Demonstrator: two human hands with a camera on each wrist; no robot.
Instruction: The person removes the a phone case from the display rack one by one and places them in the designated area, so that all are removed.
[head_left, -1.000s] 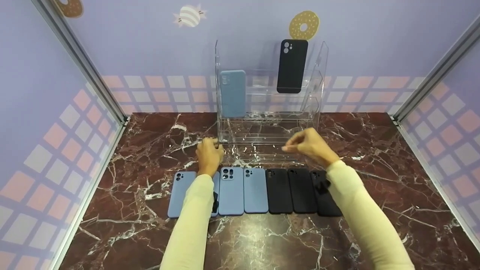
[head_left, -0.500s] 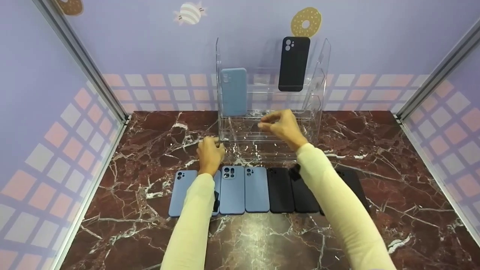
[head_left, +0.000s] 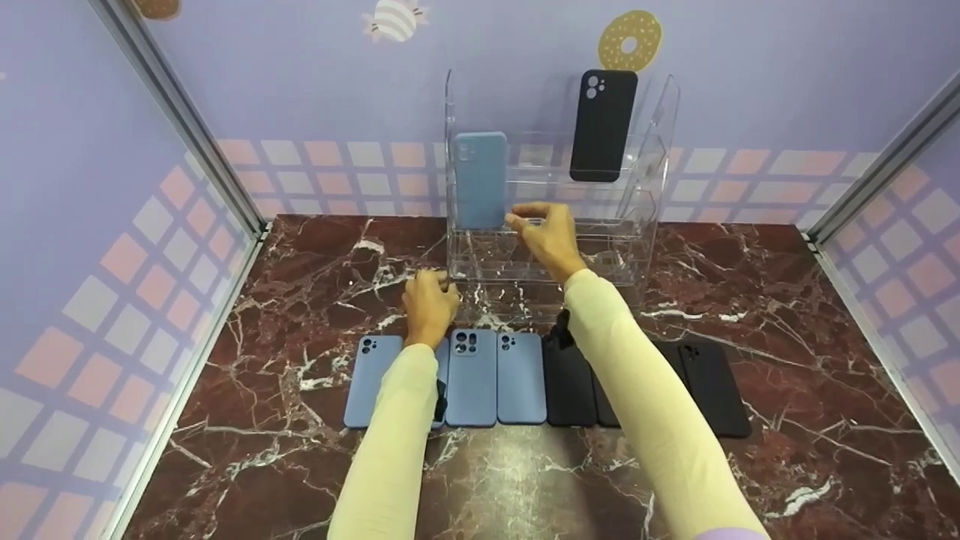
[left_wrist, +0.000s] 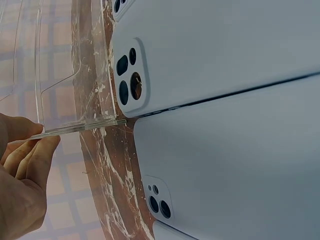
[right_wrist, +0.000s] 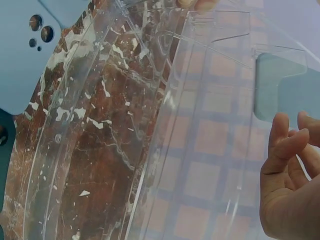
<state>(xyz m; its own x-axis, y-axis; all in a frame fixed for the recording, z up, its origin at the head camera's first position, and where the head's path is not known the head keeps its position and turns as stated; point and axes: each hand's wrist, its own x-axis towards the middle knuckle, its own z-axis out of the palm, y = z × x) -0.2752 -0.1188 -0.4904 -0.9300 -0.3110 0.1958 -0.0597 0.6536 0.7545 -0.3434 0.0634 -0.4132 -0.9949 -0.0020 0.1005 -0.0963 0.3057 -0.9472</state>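
A clear acrylic tiered display stand [head_left: 615, 225] stands at the back, in the middle. My left hand [head_left: 431, 306] pinches the lower front edge of its left side panel; in the left wrist view thumb and fingers lie on both faces of the panel [left_wrist: 82, 125]. A light blue phone case [head_left: 481, 180] leans upright at the left of a middle tier. Beside its lower right corner is my right hand [head_left: 547, 236], fingers bent loosely and thumb apart, holding nothing. The right wrist view shows its fingertips [right_wrist: 281, 122] close to that case. A black phone case [head_left: 604, 124] stands upright on the top tier, right.
On the marble-patterned table [head_left: 247, 450] in front of the stand lies a row of phone cases: blue ones [head_left: 472, 382] to the left, black ones [head_left: 716, 390] to the right, partly under my sleeves. Lilac walls [head_left: 330, 82] enclose the back and sides.
My right hand has moved left and farther back, from the stand's front right to the blue case's lower corner. My left hand keeps its hold; the view shifts slightly.
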